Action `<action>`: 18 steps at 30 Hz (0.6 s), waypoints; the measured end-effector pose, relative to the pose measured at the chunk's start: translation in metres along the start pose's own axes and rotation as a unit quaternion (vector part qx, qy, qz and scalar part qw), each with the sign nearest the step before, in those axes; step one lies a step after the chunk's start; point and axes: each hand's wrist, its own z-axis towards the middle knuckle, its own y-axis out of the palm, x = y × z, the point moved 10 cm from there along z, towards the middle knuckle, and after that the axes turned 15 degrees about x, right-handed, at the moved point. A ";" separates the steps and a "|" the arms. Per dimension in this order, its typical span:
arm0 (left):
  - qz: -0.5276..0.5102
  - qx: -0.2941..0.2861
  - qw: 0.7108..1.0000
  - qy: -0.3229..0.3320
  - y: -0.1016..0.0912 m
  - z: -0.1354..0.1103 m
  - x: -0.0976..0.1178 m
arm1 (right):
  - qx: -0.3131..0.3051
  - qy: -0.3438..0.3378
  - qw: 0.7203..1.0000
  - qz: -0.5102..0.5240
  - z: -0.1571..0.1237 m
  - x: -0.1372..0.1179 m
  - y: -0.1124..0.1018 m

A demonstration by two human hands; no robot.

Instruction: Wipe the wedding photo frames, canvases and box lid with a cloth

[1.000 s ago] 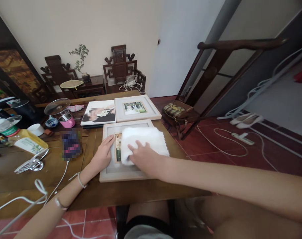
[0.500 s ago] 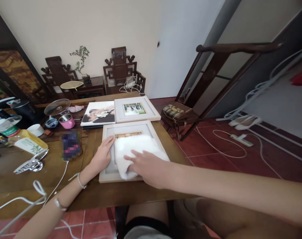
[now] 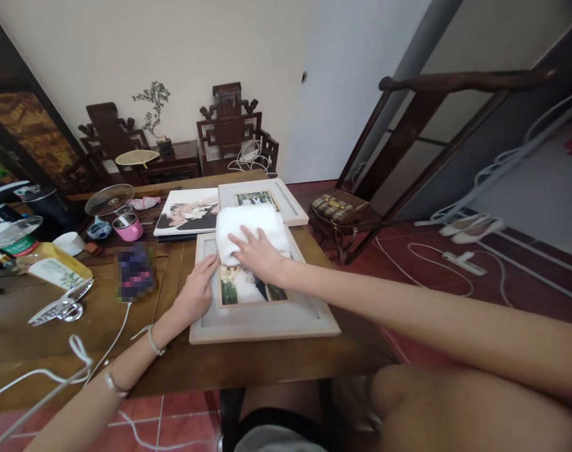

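My right hand [image 3: 260, 254] presses a folded white towel [image 3: 250, 220] onto the upper part of a pale wooden picture frame [image 3: 267, 326], its fingers partly spread over the cloth and gripping it. The lower part of the framed photo [image 3: 233, 289] shows beneath the towel; the rest is covered. My left hand [image 3: 198, 289] lies open along the frame's left side, fingertips close to the towel's edge. Behind it, a second framed photo [image 3: 286, 194] touches or nearly touches this frame. Left of that lies a photo panel [image 3: 186, 213] on a dark slab.
On the table's left stand a pink cup [image 3: 128, 227], a bottle of yellow liquid [image 3: 62, 267], a clear claw-like item [image 3: 64, 307] and a blurred dark object [image 3: 135, 273] with a white cable. A wooden chair [image 3: 412, 119] bearing a checked bag [image 3: 337, 207] stands right.
My right hand has slid the towel away from me, towards the frame's far edge, uncovering the lower part of the photo. My left hand stays on the frame's left side.
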 end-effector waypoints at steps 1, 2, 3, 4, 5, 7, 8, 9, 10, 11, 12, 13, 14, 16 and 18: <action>-0.001 -0.002 1.000 0.000 0.000 0.000 0.000 | -0.010 0.002 1.000 0.001 -0.002 -0.004 0.001; 0.000 -0.004 1.000 -0.001 -0.001 0.000 0.000 | -0.022 0.003 1.000 0.004 -0.005 -0.009 0.000; 0.000 -0.008 1.000 -0.001 -0.002 0.000 0.000 | -0.032 0.005 0.999 0.008 -0.009 -0.016 -0.002; 0.000 -0.010 1.000 -0.001 -0.004 0.001 0.000 | -0.039 0.005 0.999 0.013 -0.015 -0.024 -0.005; 0.000 -0.012 1.000 -0.001 -0.005 0.001 0.002 | -0.040 0.003 0.999 0.018 -0.021 -0.032 -0.010; -0.004 -0.014 1.000 -0.005 -0.008 0.002 0.004 | -0.038 -0.007 0.999 0.026 -0.033 -0.048 -0.025; -0.006 -0.015 1.000 -0.008 -0.009 0.002 0.006 | -0.042 -0.016 0.998 0.032 -0.040 -0.055 -0.032; -0.008 -0.015 1.000 -0.012 -0.010 0.003 0.008 | -0.056 -0.026 0.997 0.040 -0.046 -0.061 -0.039; -0.009 -0.015 1.000 -0.016 -0.010 0.004 0.010 | -0.077 -0.041 0.995 0.053 -0.054 -0.067 -0.044; -0.009 -0.015 1.000 -0.019 -0.010 0.004 0.011 | -0.103 -0.058 0.991 0.070 -0.061 -0.071 -0.050; -0.006 -0.016 1.000 -0.021 -0.009 0.005 0.012 | -0.128 -0.077 0.985 0.089 -0.068 -0.075 -0.055; -0.002 -0.016 1.000 -0.022 -0.009 0.005 0.013 | -0.147 -0.094 0.979 0.109 -0.074 -0.078 -0.061; 0.003 -0.016 1.000 -0.021 -0.008 0.005 0.013 | -0.158 -0.109 0.973 0.129 -0.079 -0.080 -0.067; 0.011 -0.014 1.000 -0.018 -0.008 0.006 0.012 | -0.161 -0.130 0.964 0.166 -0.087 -0.082 -0.079; 0.011 -0.011 1.000 -0.013 -0.008 0.006 0.011 | -0.155 -0.138 0.957 0.201 -0.092 -0.082 -0.087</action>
